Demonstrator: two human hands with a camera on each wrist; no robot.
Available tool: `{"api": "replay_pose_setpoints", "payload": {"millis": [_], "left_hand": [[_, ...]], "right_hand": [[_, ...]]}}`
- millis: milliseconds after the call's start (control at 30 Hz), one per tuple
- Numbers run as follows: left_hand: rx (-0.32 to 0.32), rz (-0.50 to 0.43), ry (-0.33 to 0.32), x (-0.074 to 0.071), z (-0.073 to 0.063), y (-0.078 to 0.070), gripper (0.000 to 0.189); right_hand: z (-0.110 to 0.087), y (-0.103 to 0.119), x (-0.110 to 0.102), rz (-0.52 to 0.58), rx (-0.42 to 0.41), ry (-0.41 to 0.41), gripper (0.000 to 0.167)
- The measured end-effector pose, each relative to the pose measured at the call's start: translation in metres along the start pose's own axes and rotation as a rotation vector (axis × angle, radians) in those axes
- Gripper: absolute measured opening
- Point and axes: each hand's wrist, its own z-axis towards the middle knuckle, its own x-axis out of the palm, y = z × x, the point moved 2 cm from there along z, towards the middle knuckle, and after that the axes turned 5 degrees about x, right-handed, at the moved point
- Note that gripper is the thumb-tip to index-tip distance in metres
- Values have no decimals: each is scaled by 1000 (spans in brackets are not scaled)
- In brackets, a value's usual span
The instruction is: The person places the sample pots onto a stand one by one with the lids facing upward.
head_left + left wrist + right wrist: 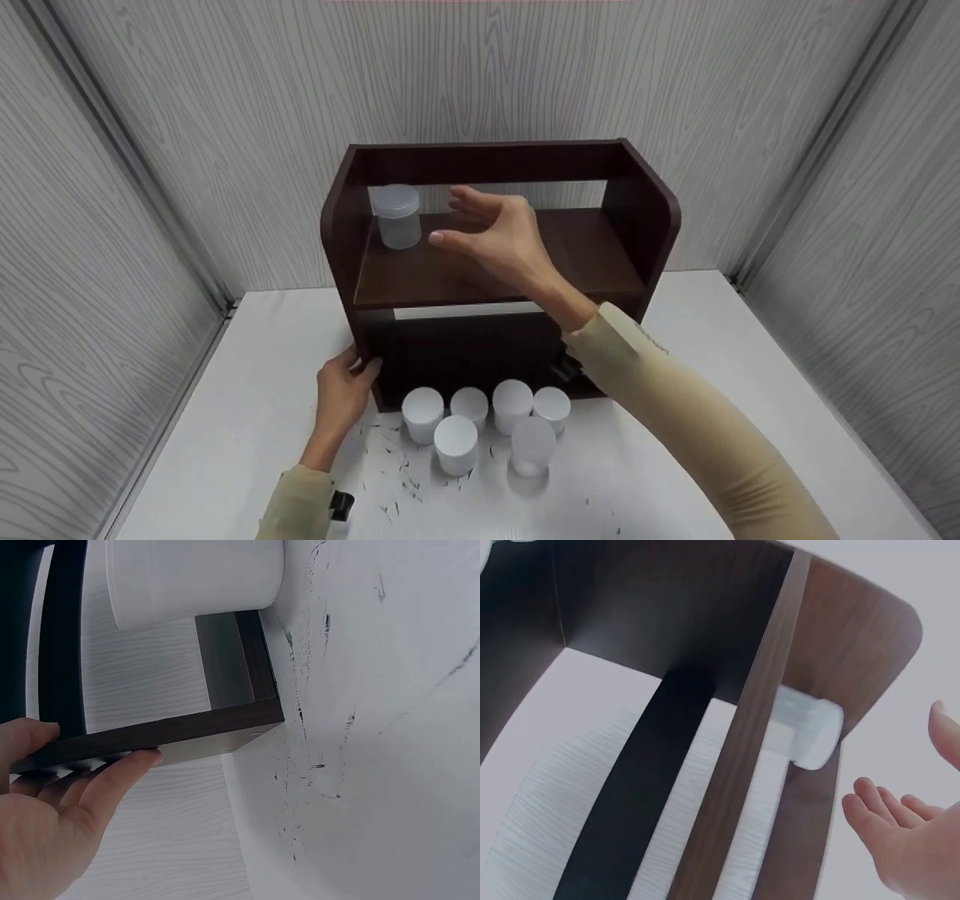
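A dark brown two-tier wooden shelf (499, 300) stands on the white table. My left hand (345, 390) grips the front edge of its left side panel (187, 727), thumb on one face and fingers on the other. On the upper tier, at the left end, sits a translucent jar (400, 225) with a lid; the right wrist view also shows this jar (806, 727). Just right of it hovers my right hand (499, 232), thumb and fingers apart, holding nothing. Several white-lidded jars (456, 445) stand in a cluster before the lower tier, one of them (195, 577) close by the left hand.
Pale wood-grain panels (465, 75) enclose the back and both sides. Dark scuff marks (405, 476) streak the white table (262, 360) in front of the shelf. A small black object (566, 367) shows near the right forearm in the lower tier.
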Motion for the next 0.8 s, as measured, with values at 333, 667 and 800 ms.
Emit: {"api": "replay_pose_setpoints", "payload": {"millis": [333,667,800], "left_hand": [[6,11,-19,1,0,1,42],[7,12,-4,1,-1,1,41],[11,11,-12,0,-1,1,40]], "right_hand": [[-84,-9,-44,44,-67,23,52],[-168,-56,-79,-13,-2,8,44],[-188,-83,-84,-29,52,6,43]]}}
